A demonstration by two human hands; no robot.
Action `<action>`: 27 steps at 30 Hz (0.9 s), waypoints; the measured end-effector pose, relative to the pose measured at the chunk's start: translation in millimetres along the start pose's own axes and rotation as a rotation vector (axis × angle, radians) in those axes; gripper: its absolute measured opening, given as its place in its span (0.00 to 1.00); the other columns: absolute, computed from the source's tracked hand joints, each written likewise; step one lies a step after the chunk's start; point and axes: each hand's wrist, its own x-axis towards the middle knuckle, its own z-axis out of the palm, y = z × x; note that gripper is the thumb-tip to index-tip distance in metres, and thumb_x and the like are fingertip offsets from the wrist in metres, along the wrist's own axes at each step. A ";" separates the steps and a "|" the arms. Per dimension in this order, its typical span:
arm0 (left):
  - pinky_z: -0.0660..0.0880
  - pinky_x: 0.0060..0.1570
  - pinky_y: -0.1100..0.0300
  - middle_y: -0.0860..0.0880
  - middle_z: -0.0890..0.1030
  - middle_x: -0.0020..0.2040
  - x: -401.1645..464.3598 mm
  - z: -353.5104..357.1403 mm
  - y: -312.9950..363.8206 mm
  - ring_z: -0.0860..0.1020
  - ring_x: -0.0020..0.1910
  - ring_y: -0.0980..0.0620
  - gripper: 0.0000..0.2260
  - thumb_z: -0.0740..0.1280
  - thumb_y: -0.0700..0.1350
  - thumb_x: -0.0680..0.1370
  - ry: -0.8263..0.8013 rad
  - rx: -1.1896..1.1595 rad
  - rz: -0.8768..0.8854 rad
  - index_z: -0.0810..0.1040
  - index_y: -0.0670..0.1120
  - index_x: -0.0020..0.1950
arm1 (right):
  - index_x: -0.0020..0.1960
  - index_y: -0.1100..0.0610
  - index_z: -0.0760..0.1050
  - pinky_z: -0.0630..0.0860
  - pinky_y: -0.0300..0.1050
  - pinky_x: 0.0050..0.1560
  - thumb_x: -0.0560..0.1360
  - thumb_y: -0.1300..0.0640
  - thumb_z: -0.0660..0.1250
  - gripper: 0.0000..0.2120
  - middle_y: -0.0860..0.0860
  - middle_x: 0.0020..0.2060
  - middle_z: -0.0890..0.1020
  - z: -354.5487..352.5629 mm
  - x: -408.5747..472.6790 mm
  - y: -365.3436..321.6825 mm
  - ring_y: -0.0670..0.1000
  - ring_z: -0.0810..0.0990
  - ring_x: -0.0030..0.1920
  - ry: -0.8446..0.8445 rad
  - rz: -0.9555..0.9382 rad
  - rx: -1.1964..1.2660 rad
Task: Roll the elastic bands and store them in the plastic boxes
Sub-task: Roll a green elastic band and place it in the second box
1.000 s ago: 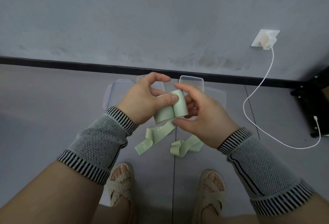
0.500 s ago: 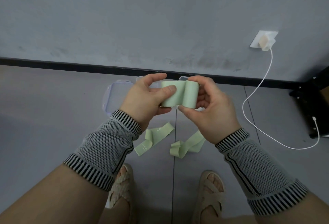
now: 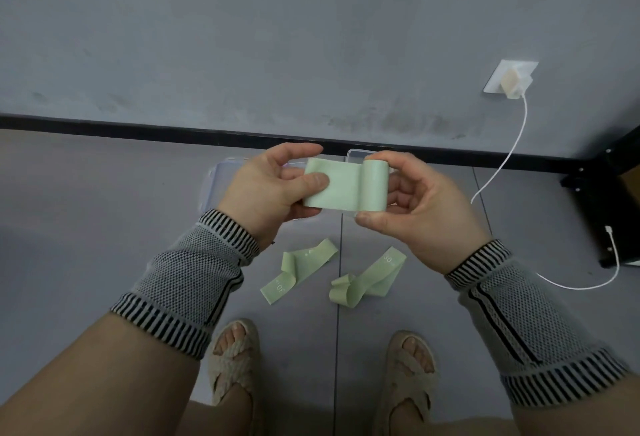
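A pale green elastic band [image 3: 346, 186] is stretched flat between both hands at chest height. My left hand [image 3: 273, 193] pinches its loose end between thumb and fingers. My right hand [image 3: 419, 207] holds the rolled part of the band between thumb and fingertips. Two more green bands lie unrolled on the floor, one [image 3: 299, 271] left of the floor seam and one [image 3: 369, 276] right of it. Clear plastic boxes [image 3: 216, 186] sit on the floor by the wall, mostly hidden behind my hands.
A white charger [image 3: 512, 84] is plugged into a wall socket, and its cable [image 3: 498, 172] trails across the floor at the right. A black furniture frame [image 3: 609, 200] stands at the far right. My sandalled feet [image 3: 235, 359] are below the bands.
Both hands have risen and moved apart. The band has gone from a tight bundle to a flat strip with a roll at its right end.
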 end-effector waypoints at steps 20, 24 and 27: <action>0.80 0.46 0.47 0.43 0.84 0.42 -1.2 29.3 -10.2 0.83 0.43 0.43 0.15 0.73 0.36 0.71 0.095 0.174 0.155 0.73 0.49 0.52 | 0.69 0.44 0.67 0.75 0.33 0.42 0.65 0.54 0.76 0.35 0.45 0.45 0.76 21.5 4.3 15.2 0.42 0.75 0.38 0.188 -0.070 -0.441; 0.79 0.41 0.54 0.45 0.84 0.40 -0.7 23.6 -9.8 0.83 0.40 0.46 0.16 0.71 0.34 0.71 0.056 0.060 0.104 0.73 0.47 0.54 | 0.69 0.40 0.64 0.77 0.40 0.43 0.65 0.51 0.76 0.36 0.44 0.42 0.78 15.2 0.5 14.5 0.45 0.80 0.39 0.071 0.020 -0.261; 0.80 0.40 0.55 0.43 0.84 0.43 -0.7 24.6 -9.9 0.83 0.41 0.46 0.17 0.70 0.33 0.72 0.025 0.007 0.077 0.73 0.47 0.56 | 0.66 0.38 0.66 0.79 0.39 0.42 0.67 0.54 0.76 0.33 0.45 0.40 0.80 17.5 0.4 13.9 0.43 0.81 0.38 0.072 0.017 -0.270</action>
